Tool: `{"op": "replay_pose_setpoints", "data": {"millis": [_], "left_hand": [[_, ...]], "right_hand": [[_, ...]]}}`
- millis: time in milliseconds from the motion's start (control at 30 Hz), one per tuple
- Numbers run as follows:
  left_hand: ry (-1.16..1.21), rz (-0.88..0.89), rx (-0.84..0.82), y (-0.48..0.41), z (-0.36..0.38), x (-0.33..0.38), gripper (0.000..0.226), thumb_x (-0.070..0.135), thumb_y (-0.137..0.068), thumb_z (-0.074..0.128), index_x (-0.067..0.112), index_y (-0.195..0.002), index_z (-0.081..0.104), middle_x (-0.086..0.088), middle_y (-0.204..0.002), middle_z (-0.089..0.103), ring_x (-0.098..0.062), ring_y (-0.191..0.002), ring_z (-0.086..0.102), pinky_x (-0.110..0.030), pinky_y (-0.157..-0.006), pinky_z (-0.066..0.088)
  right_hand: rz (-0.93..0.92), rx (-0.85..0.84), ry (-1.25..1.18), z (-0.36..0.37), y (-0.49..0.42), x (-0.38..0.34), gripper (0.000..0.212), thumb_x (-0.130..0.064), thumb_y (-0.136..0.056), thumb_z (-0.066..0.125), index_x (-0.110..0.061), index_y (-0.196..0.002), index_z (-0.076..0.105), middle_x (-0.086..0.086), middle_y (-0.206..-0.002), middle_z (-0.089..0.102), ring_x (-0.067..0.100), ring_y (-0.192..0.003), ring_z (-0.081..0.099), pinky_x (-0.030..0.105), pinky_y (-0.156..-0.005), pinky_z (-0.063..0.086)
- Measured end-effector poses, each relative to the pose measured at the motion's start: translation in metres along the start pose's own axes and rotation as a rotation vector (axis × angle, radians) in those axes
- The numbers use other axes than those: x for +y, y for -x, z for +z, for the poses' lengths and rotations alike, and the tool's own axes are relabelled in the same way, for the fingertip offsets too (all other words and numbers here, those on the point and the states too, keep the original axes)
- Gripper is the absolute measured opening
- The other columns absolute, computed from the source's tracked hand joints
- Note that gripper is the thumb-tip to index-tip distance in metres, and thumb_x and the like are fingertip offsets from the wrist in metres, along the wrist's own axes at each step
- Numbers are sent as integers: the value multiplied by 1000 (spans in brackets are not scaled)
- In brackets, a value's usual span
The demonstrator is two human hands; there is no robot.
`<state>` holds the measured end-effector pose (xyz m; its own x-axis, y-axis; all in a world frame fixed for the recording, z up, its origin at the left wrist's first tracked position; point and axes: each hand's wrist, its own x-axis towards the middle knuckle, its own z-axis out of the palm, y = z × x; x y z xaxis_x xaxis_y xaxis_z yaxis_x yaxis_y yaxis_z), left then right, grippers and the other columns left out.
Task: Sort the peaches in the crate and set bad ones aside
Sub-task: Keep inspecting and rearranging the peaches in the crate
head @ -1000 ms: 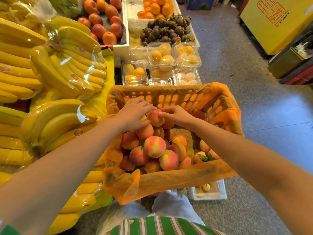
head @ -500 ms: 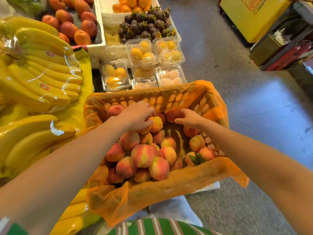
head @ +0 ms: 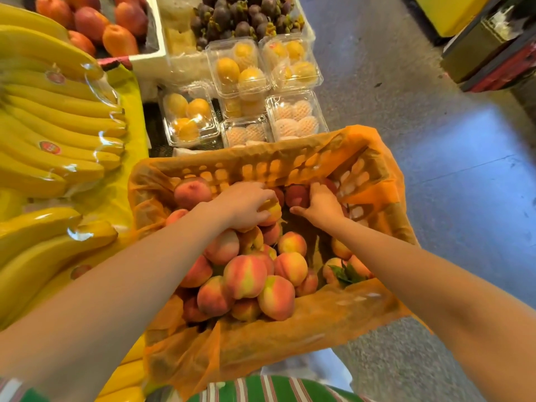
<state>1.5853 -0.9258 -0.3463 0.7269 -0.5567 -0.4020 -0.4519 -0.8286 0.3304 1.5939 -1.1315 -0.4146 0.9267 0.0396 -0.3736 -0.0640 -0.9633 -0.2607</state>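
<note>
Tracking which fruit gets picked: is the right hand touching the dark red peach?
Touching. Head view: the right hand wraps fingers and thumb around the dark red peach.

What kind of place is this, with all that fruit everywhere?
Most likely a fruit stall or market. Wrapped bunches of bananas lie on the left, clear boxes of yellow fruit stand ahead, and an orange-lined crate holds a heap of peaches.

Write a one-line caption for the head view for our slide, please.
Left hand grips a yellow peach, right hand a red peach, at the crate's far end.
</note>
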Motion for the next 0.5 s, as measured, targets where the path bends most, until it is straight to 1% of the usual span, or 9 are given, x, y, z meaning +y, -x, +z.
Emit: {"op": "replay_pose_setpoints", "data": {"millis": [100, 200, 267, 300, 333, 367, 400, 433, 500], "left_hand": [[12, 3, 9, 0, 1, -1, 40, 32, -92, 53, 17, -130, 53, -12, -114, 57, -32, -110, 52, -38, -84, 41], [29, 1, 12, -1, 2, 0, 40, 33, -92, 53, 17, -129, 54, -12, -113, 57, -32, -110, 52, -38, -85, 42], [45, -1, 20, -2, 4, 0, 41, 34, -92, 53, 18, -130, 53, -12, -114, 57, -32, -111, 52, -40, -89, 42], [57, -1, 31, -3, 5, 0, 42, 34, -92, 54, 19, -130, 52, -12, -115, 56, -32, -111, 51, -42, -91, 42], [79, -1, 42, -4, 5, 0, 45, 36, -90, 56, 20, -132, 51, -12, -116, 56, -32, -112, 51, -43, -93, 41], [115, 2, 58, -5, 6, 0, 49, 38, -88, 59, 20, -133, 49, -11, -118, 56, -32, -113, 50, -43, -94, 41], [160, 11, 72, -6, 7, 1, 56, 41, -85, 64, 21, -135, 46, -10, -120, 55, -31, -114, 50, -44, -95, 41], [210, 34, 85, -8, 8, 2, 65, 44, -81, 68, 23, -137, 43, -8, -124, 55, -29, -117, 50, -44, -96, 41], [336, 91, 107, -6, 6, 9, 79, 48, -75, 74, 26, -142, 38, -3, -132, 53, -22, -120, 49, -41, -98, 41]], "right_hand": [[-2, 41, -30, 1, -2, 0, 62, -47, -78, 74, -6, -118, 50, 14, -113, 59, 33, -104, 57, 40, -79, 48], [16, -10, -93, -2, -5, 4, 59, -52, -74, 73, -11, -114, 60, 10, -108, 65, 29, -98, 61, 39, -76, 51], [71, -87, -206, -11, -2, 4, 52, -54, -77, 67, -11, -106, 66, 8, -94, 67, 25, -85, 63, 36, -68, 52], [120, -159, -328, -19, 1, 4, 48, -54, -81, 63, -11, -100, 66, 5, -82, 65, 21, -74, 60, 32, -59, 49], [185, -266, -493, -29, 5, 2, 45, -55, -84, 59, -11, -94, 65, 2, -71, 60, 16, -62, 52, 27, -50, 41], [253, -391, -648, -39, 9, 1, 44, -55, -87, 55, -12, -90, 62, 0, -63, 55, 13, -54, 43, 23, -45, 33], [286, -513, -762, -48, 13, 1, 45, -56, -88, 51, -12, -86, 59, -1, -59, 53, 11, -50, 37, 20, -44, 27], [290, -620, -834, -55, 15, 2, 49, -58, -90, 47, -11, -82, 58, 0, -57, 54, 9, -47, 36, 18, -43, 25], [264, -778, -862, -64, 18, 3, 60, -63, -91, 38, -8, -80, 60, 2, -58, 59, 8, -45, 40, 15, -42, 28]]}}
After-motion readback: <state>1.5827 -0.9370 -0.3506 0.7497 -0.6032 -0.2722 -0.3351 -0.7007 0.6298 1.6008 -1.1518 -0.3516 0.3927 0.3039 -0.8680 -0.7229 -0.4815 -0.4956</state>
